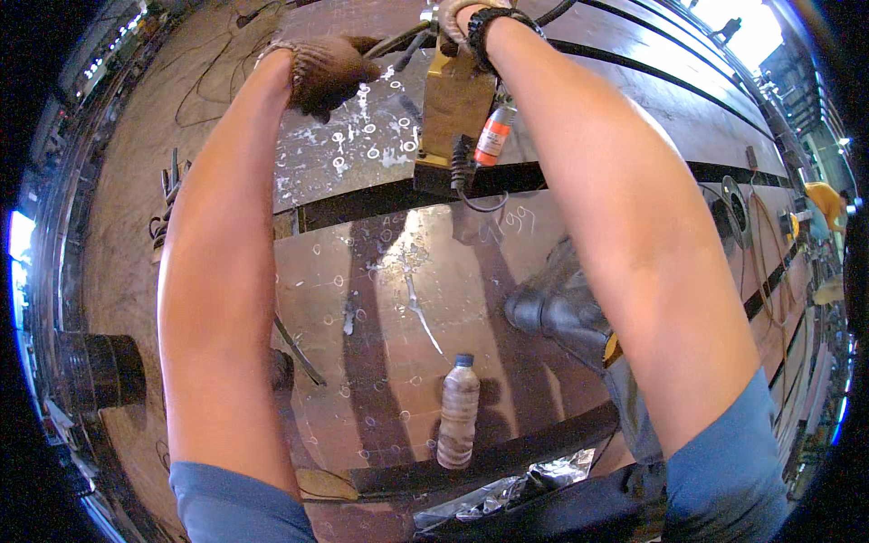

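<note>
My left hand (330, 77), in a dark brown knit glove, hovers over a spotted steel plate (380, 136). Its thumb stands apart from its fingers, which point toward a hose (398, 38); whether they touch it I cannot tell. My right hand (452, 20) is mostly cut off by the top edge, its fingers hidden. It wears a pale glove, with a black band on the wrist. Below it stands a tan box-shaped machine (460, 104). An orange-labelled cylinder (492, 138) and a coiled black cable (461, 163) are at its side.
A plastic bottle (459, 416) with a blue cap stands on the nearer steel plate (389, 317). A dark gap (362, 202) runs between the plates. A black boot-like shape (557, 294) lies under my right forearm. Other figures and equipment (822, 206) appear at far right.
</note>
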`<state>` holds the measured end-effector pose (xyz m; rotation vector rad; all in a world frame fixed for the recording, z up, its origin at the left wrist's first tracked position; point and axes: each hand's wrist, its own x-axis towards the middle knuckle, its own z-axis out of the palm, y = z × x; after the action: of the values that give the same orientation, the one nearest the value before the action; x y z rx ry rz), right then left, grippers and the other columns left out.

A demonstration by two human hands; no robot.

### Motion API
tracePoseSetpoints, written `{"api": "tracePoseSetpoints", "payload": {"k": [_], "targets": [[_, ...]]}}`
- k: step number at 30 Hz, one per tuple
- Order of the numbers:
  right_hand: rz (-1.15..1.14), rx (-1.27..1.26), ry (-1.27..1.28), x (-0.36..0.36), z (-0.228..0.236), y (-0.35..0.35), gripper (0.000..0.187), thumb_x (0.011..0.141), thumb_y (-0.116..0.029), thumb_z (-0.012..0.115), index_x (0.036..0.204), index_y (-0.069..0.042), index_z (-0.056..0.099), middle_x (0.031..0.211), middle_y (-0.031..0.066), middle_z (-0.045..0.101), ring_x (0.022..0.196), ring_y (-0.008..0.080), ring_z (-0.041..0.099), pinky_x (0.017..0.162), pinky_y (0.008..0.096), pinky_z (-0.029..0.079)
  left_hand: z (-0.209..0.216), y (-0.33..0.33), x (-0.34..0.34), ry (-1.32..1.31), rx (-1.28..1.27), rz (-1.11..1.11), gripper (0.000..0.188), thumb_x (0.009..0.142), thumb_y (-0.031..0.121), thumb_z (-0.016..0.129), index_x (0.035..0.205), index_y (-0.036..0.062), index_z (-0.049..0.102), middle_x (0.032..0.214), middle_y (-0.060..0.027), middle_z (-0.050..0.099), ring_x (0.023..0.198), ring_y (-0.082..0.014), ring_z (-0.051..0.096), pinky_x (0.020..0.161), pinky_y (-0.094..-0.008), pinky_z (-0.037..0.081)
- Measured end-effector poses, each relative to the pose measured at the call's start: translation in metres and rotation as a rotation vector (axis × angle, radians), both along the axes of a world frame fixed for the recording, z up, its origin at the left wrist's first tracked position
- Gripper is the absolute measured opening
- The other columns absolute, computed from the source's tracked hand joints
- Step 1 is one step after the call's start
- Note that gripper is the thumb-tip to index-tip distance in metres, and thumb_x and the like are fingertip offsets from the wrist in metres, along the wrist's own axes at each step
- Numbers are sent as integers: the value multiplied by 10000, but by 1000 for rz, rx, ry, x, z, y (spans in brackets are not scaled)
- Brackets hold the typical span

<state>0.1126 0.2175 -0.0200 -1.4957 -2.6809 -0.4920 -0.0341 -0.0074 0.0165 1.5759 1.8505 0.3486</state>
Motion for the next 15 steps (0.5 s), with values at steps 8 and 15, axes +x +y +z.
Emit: {"api": "tracePoseSetpoints", "payload": {"k": [8, 15], "targets": [[-22, -199, 132, -14, -4, -74, 321, 842, -300, 769, 1135, -170, 745, 1128, 168, 766, 1056, 262, 755, 881, 381, 604, -7, -32, -7, 16, -40, 200, 340, 1023, 271, 638, 1344, 167, 596, 662, 28, 503, 489, -134, 475, 382, -338, 411], [77, 111, -263, 60, -20, -15, 188, 912, -280, 710, 1005, -160, 821, 1042, 103, 808, 952, 257, 789, 788, 416, 627, -16, -11, 64, 145, 26, -43, 237, 931, 224, 709, 1089, 49, 683, 780, -93, 656, 656, -248, 630, 654, -460, 606]]}}
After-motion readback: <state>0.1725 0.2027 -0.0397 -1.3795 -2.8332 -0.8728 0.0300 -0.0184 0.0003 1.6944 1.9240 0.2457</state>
